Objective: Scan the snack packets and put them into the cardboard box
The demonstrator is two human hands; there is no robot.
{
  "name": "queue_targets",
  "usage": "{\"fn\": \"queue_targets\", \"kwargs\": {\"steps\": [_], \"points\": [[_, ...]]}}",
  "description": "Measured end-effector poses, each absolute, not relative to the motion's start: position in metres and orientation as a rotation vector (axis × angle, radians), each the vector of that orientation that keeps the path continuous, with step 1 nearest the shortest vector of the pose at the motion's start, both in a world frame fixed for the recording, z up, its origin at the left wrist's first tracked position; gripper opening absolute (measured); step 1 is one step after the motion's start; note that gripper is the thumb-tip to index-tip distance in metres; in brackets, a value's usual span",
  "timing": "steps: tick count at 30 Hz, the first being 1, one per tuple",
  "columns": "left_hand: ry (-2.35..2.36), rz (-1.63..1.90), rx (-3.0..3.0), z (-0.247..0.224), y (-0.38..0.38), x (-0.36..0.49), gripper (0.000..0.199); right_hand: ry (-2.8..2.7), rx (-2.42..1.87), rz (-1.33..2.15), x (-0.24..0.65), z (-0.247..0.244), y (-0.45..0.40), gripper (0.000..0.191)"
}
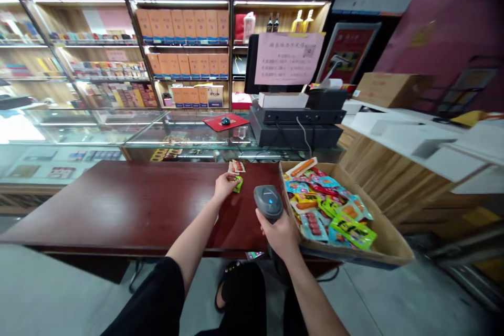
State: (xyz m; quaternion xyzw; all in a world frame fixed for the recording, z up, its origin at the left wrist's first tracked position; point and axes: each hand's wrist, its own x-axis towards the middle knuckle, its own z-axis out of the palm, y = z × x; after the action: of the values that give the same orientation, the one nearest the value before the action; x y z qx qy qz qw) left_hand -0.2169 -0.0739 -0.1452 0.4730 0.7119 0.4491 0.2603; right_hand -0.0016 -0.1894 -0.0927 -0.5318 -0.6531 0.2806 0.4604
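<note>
My right hand (pixel 281 233) is wrapped round the handle of a grey barcode scanner (pixel 268 200), which shows a small blue light on its top. Over the dark red table (pixel 157 199), my left hand (pixel 226 186) pinches a small green snack packet (pixel 238 185). Just beyond it lie red and white snack packets (pixel 237 167). To the right of the scanner, a cardboard box (pixel 388 244) holds many wrapped snacks in green, blue, red and yellow. A wrapped sausage (pixel 302 167) rests at the box's far left corner.
Behind the table is a glass counter (pixel 185 134) with a computer mouse (pixel 225 121) on a red mat. A monitor with a pink notice (pixel 289 60) stands above a black cash drawer (pixel 295 134). Lit shelves of boxes line the wall. White boxes (pixel 394 134) sit at right.
</note>
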Motion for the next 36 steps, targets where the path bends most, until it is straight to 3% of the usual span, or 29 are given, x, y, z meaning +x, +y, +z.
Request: {"fn": "queue_targets", "kwargs": {"steps": [9, 14, 19, 27, 30, 36], "points": [[2.214, 0.794, 1.512, -0.157, -0.044, -0.219, 0.06, -1.668, -1.277, 0.772, -0.013, -0.108, -0.172, 0.037], [2.255, 0.598, 1.473, -0.147, -0.049, -0.21, 0.047, -1.685, -1.289, 0.722, -0.004, -0.103, -0.18, 0.037], [1.98, 0.994, 1.174, -0.136, -0.073, -0.199, 0.026, -1.663, -1.31, 0.617, 0.006, -0.093, -0.2, 0.037], [1.204, 1.426, 0.83, -0.092, -0.123, -0.131, 0.032, -1.624, -1.229, 0.6, 0.041, -0.079, -0.227, 0.04], [0.954, 1.461, 0.778, -0.072, -0.134, -0.106, 0.036, -1.589, -1.229, 0.559, 0.061, -0.072, -0.234, 0.039], [0.894, 1.414, 0.898, -0.042, -0.14, -0.065, 0.036, -1.507, -1.263, 0.517, 0.099, -0.064, -0.242, 0.039]]}}
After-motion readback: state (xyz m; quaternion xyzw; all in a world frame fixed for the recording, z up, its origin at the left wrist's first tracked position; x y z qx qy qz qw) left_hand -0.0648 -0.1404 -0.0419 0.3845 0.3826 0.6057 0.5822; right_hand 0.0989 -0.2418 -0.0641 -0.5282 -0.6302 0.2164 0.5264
